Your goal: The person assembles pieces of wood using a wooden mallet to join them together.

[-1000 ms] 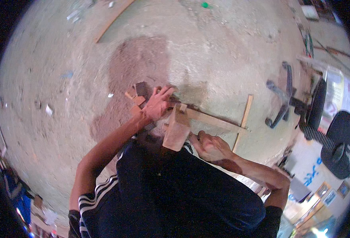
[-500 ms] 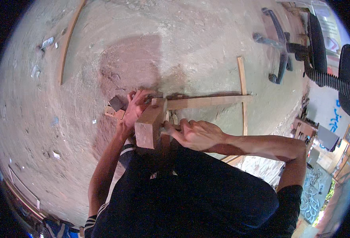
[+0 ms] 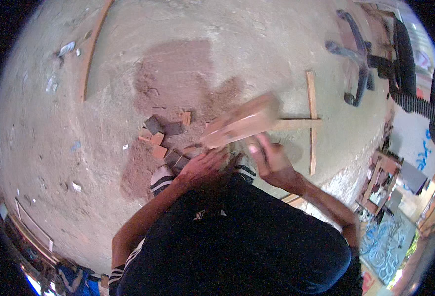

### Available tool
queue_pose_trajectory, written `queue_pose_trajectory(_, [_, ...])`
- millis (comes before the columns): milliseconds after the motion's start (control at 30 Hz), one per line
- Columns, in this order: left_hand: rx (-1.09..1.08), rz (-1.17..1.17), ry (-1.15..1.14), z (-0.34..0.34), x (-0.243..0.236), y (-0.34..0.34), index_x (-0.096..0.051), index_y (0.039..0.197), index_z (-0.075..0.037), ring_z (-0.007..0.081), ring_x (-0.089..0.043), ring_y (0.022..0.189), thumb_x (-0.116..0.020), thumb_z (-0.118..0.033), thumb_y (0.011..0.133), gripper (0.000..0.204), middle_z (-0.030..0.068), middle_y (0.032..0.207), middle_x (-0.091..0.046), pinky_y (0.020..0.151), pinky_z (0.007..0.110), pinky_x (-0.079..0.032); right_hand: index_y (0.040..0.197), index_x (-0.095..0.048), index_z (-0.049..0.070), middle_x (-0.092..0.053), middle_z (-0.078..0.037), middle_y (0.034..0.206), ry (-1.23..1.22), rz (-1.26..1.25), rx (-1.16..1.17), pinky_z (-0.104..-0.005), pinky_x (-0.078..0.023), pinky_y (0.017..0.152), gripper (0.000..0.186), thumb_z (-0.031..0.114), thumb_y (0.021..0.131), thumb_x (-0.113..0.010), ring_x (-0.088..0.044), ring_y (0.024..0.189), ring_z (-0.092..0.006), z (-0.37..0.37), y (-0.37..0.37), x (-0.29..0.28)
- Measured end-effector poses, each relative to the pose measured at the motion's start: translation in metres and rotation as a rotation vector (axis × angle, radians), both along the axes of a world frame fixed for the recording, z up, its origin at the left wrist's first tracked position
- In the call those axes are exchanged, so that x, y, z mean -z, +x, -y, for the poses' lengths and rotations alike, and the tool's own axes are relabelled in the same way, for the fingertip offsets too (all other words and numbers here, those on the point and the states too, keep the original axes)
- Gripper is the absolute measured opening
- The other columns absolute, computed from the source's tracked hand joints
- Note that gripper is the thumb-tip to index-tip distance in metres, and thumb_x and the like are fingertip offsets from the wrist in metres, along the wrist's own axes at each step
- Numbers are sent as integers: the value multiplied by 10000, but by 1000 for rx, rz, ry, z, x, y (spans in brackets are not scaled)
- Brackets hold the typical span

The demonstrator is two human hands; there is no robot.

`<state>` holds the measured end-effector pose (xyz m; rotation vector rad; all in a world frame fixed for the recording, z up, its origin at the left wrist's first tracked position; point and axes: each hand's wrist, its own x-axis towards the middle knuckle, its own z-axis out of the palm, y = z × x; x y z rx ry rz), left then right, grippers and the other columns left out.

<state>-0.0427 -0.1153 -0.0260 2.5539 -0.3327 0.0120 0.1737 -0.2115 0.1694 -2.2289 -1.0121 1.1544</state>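
Observation:
My right hand (image 3: 271, 163) is closed round what looks like the handle of a blurred wooden mallet (image 3: 239, 120), whose block-shaped head is tilted diagonally. My left hand (image 3: 205, 165) is low, just below the mallet, over small pieces at my feet; its fingers are blurred and what they touch is unclear. Small brown and dark wooden blocks (image 3: 158, 139) lie in a loose group on the dusty floor left of the mallet. A wooden strip (image 3: 291, 124) runs rightward behind the mallet, crossing an upright strip (image 3: 310, 148).
A long plank (image 3: 91, 52) lies on the floor (image 3: 69, 128) at upper left. A wheeled chair base (image 3: 353, 54) lies on its side at upper right. Cluttered tools and boards (image 3: 380, 187) line the right side; a blue-and-dark heap (image 3: 79, 281) sits at lower left.
The mallet has swung from upright to diagonal and moved up and right, blurring. My right hand has moved right with it; my left hand has moved down and right, uncovering more blocks.

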Motion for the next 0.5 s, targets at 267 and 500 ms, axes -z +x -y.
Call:
queue_pose_trajectory(267, [121, -3, 114, 11, -11, 31, -286, 1548, -44, 271, -233, 1512, -505, -392, 946, 729, 129, 1610, -299, 1254, 440, -133, 1037, -505, 94, -405, 58, 600, 285, -140, 787, -224, -262, 403, 341, 433, 1055, -478, -332, 469, -37, 75, -41, 92])
queue_pose_trajectory(500, [117, -16, 163, 16, -2, 26, -261, 1550, -31, 280, -223, 1514, -554, -437, 887, 832, 157, 1616, -269, 1257, 443, -111, 1392, -378, -38, -574, -133, 1166, 295, 57, 735, -320, -498, 846, 490, 310, 1063, -484, -563, 1044, -178, 87, -94, 154])
